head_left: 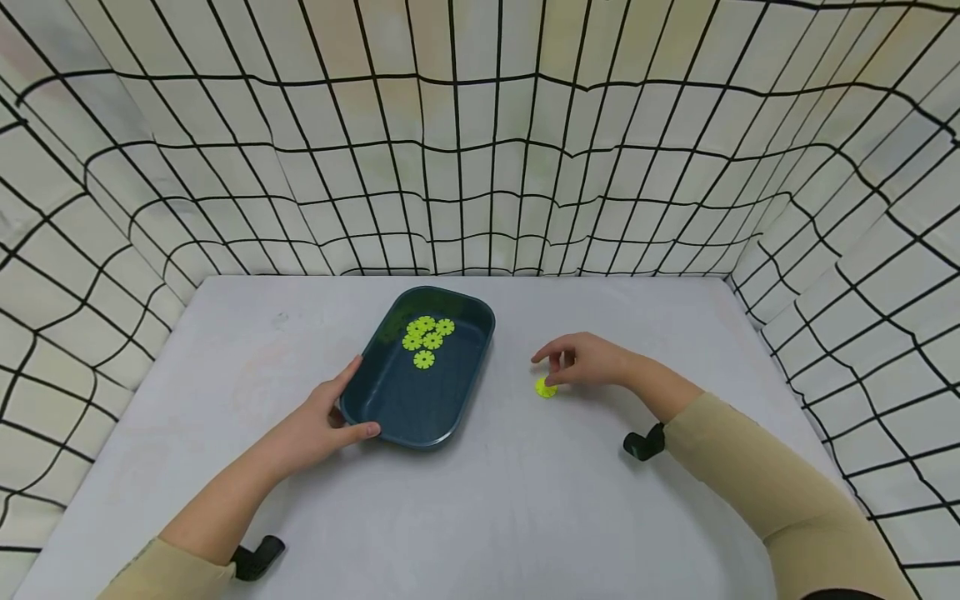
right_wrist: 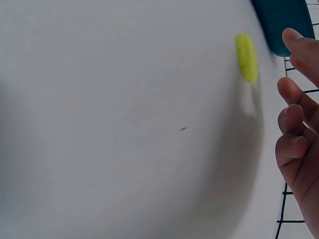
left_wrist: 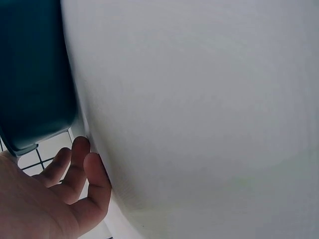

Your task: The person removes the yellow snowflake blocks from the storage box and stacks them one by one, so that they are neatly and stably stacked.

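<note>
A dark teal rectangular tray [head_left: 412, 408] stands on the white table. My left hand [head_left: 318, 421] holds its near left corner, thumb along the near rim and fingers by the left side. Inside, towards the far end, lie several flat yellow-green notched discs [head_left: 423, 359], like small flowers or gears. To the tray's right, one more such disc [head_left: 545, 388] lies on the table. Over it hovers my right hand [head_left: 588, 360], fingers bent and thumb nearest the disc. In the right wrist view, a gap separates that disc [right_wrist: 246, 57] from the fingers.
White walls with a black grid [head_left: 480, 167] rise behind the table [head_left: 517, 517] and along both sides. A black device [head_left: 258, 558] is at the left wrist and another black device [head_left: 643, 443] at the right wrist.
</note>
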The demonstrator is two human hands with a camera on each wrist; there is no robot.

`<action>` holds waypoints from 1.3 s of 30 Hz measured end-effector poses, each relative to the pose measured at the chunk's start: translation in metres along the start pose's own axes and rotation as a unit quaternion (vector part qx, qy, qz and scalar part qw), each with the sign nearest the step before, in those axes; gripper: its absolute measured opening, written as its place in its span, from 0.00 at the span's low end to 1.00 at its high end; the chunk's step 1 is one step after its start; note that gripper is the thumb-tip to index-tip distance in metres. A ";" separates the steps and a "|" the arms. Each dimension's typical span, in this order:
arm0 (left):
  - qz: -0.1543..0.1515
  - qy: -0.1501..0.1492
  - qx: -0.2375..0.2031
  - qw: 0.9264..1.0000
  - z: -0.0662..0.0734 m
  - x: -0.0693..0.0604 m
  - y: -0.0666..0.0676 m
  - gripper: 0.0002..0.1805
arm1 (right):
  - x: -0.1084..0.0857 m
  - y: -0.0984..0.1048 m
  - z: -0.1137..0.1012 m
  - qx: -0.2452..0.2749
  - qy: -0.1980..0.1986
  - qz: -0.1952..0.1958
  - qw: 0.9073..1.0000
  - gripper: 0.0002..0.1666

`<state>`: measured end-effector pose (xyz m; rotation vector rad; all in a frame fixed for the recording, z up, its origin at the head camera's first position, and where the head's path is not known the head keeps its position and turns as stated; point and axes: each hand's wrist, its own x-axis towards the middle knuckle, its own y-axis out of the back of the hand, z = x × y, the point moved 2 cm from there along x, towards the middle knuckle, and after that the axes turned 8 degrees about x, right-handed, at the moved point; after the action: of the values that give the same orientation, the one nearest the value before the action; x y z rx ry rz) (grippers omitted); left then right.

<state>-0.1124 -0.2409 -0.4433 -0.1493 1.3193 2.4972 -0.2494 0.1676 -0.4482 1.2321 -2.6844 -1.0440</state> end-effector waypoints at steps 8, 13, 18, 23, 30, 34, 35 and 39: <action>-0.001 0.002 0.003 1.000 0.002 0.000 0.001 0.59 | 0.016 0.012 -0.021 0.028 0.030 0.028 0.999 0.25; -0.004 0.004 0.007 1.000 0.002 0.001 0.001 0.60 | 0.034 0.015 -0.037 0.031 0.052 0.045 0.997 0.24; -0.003 0.007 0.009 1.000 0.001 0.000 0.000 0.60 | 0.053 0.013 -0.062 0.039 0.079 0.040 0.995 0.22; -0.002 0.008 0.011 1.000 0.000 -0.001 0.001 0.60 | 0.074 0.006 -0.090 0.050 0.102 0.022 0.993 0.18; -0.003 0.007 0.013 1.000 0.000 0.001 0.000 0.61 | 0.104 -0.010 -0.109 0.048 0.096 -0.037 0.994 0.20; -0.006 0.011 0.010 1.000 0.002 0.000 0.001 0.60 | 0.118 -0.018 -0.112 0.015 0.092 -0.064 0.994 0.22; -0.007 0.011 0.009 1.000 0.002 -0.001 0.001 0.60 | 0.121 -0.020 -0.113 0.007 0.092 -0.070 0.993 0.22; -0.008 0.016 0.007 1.000 0.003 -0.001 0.002 0.60 | 0.132 -0.029 -0.114 -0.032 0.085 -0.085 0.992 0.22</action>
<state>-0.1117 -0.2398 -0.4392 -0.1980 1.3421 2.4818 -0.2903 -0.0001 -0.4099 1.4869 -2.4352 -0.9830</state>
